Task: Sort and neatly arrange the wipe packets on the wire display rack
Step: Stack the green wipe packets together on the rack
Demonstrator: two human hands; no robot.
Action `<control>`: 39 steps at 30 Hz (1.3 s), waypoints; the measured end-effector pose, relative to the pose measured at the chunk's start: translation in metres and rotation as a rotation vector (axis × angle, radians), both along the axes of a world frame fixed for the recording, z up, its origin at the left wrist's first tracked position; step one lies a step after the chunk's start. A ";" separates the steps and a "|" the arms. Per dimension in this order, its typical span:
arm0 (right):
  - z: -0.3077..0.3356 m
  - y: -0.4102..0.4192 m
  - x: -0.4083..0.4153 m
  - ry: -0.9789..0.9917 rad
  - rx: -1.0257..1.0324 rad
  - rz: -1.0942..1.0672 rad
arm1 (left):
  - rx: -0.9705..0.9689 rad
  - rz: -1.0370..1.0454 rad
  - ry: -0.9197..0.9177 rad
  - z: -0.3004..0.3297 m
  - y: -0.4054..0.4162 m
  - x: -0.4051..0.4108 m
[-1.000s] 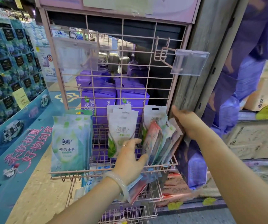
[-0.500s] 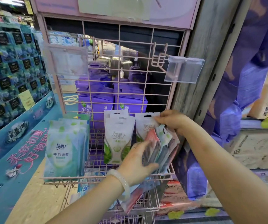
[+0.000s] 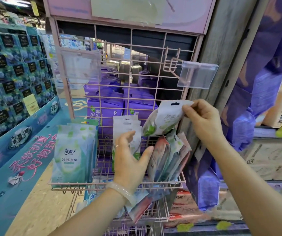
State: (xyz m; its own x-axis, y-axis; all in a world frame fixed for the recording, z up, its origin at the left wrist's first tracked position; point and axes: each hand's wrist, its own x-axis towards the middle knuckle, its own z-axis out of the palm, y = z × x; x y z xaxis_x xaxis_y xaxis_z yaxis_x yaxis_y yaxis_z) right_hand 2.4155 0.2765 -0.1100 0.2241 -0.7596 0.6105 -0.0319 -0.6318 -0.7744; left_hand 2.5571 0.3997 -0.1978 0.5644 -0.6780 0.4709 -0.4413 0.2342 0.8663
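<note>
Packets of wipes fill the upper basket of the pink wire display rack (image 3: 131, 53), and everything here sits in relation to that basket's front rail (image 3: 102, 183). Above the rail's right half, the right hand (image 3: 203, 121) pinches the top corner of a white-and-green packet (image 3: 164, 120) between thumb and fingers, holding it tilted and lifted clear of the basket, in front of the rack's grid. Over the rail's middle, the left hand (image 3: 130, 160) is spread with relaxed fingers, its fingertips against a row of upright white packets (image 3: 126, 126) and its thumb stretched toward the mixed bunch of red, green and pale packets (image 3: 169, 157) that leans at the rail's right end. The two hands are apart, the right one higher. A ring shows on one left finger and a pale bangle (image 3: 119, 189) circles the left wrist, just over the rail. At the rail's left end stands a stack of larger green packets (image 3: 72, 150), upright and facing forward. Below the rail, more packets (image 3: 140, 208) lie loosely in a lower basket. Up on the grid, two clear plastic label holders (image 3: 196, 75) hang from hooks.
</note>
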 end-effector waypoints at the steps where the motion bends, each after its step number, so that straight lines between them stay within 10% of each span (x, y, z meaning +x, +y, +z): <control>1: 0.002 0.004 -0.002 -0.030 -0.017 -0.008 | 0.014 -0.029 -0.021 0.003 -0.001 0.004; 7: 0.002 0.024 -0.003 -0.135 0.103 0.015 | 0.104 -0.301 0.105 0.007 0.015 0.017; 14: -0.023 0.043 0.049 0.059 0.167 -0.023 | 0.234 -0.083 0.004 -0.012 0.043 0.040; 21: -0.081 0.058 0.088 0.757 0.448 0.083 | 0.516 -0.172 0.086 -0.026 0.013 0.066; 31: -0.098 0.059 0.112 -0.011 0.814 0.311 | 0.391 -0.360 0.462 -0.029 -0.014 0.073; 39: -0.095 0.062 0.101 0.244 0.750 0.139 | 0.359 -0.187 0.214 -0.017 0.000 0.060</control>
State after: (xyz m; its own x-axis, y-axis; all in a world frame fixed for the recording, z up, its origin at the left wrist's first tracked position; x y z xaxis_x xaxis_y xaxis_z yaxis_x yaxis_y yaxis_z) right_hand 2.5167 0.3389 -0.2046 0.4081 -0.9036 -0.1303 -0.2149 0.0436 -0.9757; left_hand 2.6167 0.3992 -0.2152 0.4755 -0.8766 0.0736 -0.2224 -0.0388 0.9742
